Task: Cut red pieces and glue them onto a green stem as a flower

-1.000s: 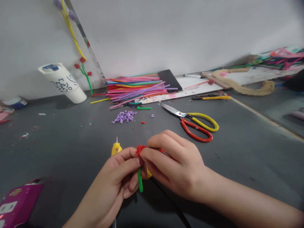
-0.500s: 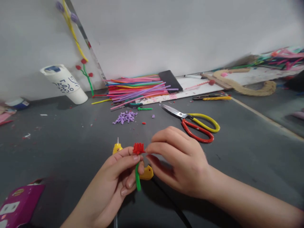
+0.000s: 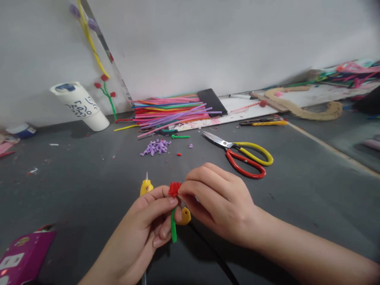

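Observation:
A small pipe-cleaner flower with a red bristly head (image 3: 174, 189) and a green stem (image 3: 173, 229) is pinched in my left hand (image 3: 148, 217) just below the head. My right hand (image 3: 221, 202) closes its thumb and fingertips on the right edge of the red head. What lies between those fingertips is hidden. Under and behind my hands lies a yellow glue gun (image 3: 146, 187), its nozzle pointing away and its body mostly covered. Beyond my right hand, scissors (image 3: 240, 152) with one yellow and one red handle lie partly spread.
Cut purple pieces (image 3: 156, 147) form a small pile on the dark table. Behind them are a bundle of coloured pipe cleaners (image 3: 172, 113), a black phone (image 3: 212, 101) and a white cup (image 3: 81, 107). A purple box (image 3: 28, 257) sits at lower left; utility knives (image 3: 263, 122) lie farther right.
My right fingertips have closed from slightly apart onto the red head's edge. The flower has shifted a little right and down, and its head has turned slightly.

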A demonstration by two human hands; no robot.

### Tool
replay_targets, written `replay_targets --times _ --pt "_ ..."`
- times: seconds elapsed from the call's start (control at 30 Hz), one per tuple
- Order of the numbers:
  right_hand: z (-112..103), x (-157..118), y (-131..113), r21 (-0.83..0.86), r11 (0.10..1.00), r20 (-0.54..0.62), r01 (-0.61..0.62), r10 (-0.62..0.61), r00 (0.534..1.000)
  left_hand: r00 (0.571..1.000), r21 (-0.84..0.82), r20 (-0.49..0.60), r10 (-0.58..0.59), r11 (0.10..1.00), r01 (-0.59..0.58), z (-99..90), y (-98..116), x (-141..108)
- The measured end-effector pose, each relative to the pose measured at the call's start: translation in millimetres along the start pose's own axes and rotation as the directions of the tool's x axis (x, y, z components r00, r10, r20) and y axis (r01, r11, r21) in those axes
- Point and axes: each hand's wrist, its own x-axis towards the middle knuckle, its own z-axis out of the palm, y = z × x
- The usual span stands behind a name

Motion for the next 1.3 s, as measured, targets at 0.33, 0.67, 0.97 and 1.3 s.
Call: replay_targets --times 0.33,0.67,0.97,1.3 --pt "-0.6 2.6 -1.1 -0.021 1.000 -0.063 -0.007 0.005 0.998 1.000 -0.034 0.011 -0.007 0.999 0.007 1.2 3.5 -2.1" --pt "1.3 3.0 -1.1 -0.028 1.000 -0.037 0.005 -0.006 0.999 1.000 0.063 -0.022 -0.009 0.998 0.011 2.1 2.2 -2.9" --pt "0.1 2.6 -2.2 -0.031 1.000 -0.024 -0.005 0.004 1.000 1.000 0.056 -0.031 -0.005 0.998 0.007 1.5 3.7 -1.9" --pt "-6.4 3.0 -6.0 0.054 0.997 -0.121 -0.054 0.060 0.991 1.000 -0.089 -0.026 -0.011 0.996 0.009 -1.5 3.0 -1.4"
